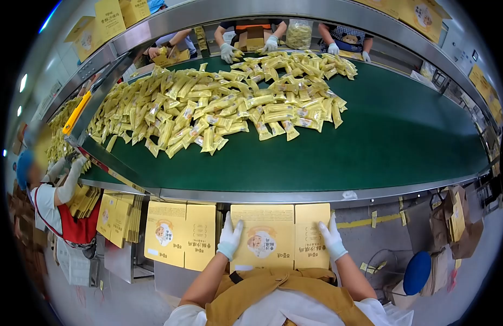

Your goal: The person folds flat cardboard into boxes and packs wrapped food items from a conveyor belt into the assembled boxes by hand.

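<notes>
Flat carton (281, 234) between left hand (230, 237), right hand (331, 239); both clamped on side edges (print showing).

The flattened cardboard carton (273, 236) is yellow-gold, folded flat with its printed face toward the camera, in the middle of the scene's near side. A vertical crease divides it into a wide left panel and a narrower right panel. The left panel bears a round cartoon figure, with fine text along its far edge and a whitish patch at its near left corner; the right panel carries Chinese characters. Its near edge is partly hidden.
</notes>
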The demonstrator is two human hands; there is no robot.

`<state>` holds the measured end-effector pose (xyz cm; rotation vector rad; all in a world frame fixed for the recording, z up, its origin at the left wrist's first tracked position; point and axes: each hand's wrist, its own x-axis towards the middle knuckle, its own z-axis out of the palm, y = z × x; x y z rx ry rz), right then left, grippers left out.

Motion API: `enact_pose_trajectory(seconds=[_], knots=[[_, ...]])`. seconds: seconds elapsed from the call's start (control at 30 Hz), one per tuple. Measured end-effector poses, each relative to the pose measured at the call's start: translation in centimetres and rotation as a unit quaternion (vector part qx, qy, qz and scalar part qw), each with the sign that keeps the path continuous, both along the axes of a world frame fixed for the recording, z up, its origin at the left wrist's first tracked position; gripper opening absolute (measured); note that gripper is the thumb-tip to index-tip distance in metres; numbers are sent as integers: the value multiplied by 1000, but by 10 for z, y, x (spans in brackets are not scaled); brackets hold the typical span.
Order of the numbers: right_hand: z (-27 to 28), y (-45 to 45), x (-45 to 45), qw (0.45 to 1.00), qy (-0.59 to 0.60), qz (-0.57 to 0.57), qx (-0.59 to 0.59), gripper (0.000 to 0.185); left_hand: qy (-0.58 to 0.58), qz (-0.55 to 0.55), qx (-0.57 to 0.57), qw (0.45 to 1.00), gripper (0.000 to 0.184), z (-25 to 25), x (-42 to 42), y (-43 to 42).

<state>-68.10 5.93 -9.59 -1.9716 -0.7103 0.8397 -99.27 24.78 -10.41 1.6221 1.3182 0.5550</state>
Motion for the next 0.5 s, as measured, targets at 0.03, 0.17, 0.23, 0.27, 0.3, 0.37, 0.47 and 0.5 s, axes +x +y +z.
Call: enact_pose_trajectory(seconds=[0.03, 0.17, 0.23, 0.27, 0.3, 0.37, 0.47, 0.5], knots=[[8, -3, -2, 999, 27, 7, 30, 86, -15, -7, -2, 1000, 76, 12, -1, -2], [56, -14, -18, 966, 128, 0, 223, 63, -211, 14, 2, 977, 63, 38, -10, -11], [61, -27, -16, 958, 144, -46, 243, 51, -361, 15, -62, 930, 60, 61, -21, -14], [79, -24, -19, 929, 209, -89, 290, 44, -372, 4, -102, 923, 65, 85, -22, -16], [89, -25, -16, 928, 183, -110, 305, 52, -412, -57, -135, 899, 68, 93, -30, -21], [117, -26, -5, 918, 188, -141, 319, 57, -487, -180, -198, 832, 75, 111, -42, -26], [131, -20, 11, 922, 10, -20, 387, 71, -345, -491, -5, 800, 85, 151, -25, -28], [128, -16, 10, 923, 18, -38, 381, 73, -346, -549, 53, 759, 86, 156, -14, -31]])
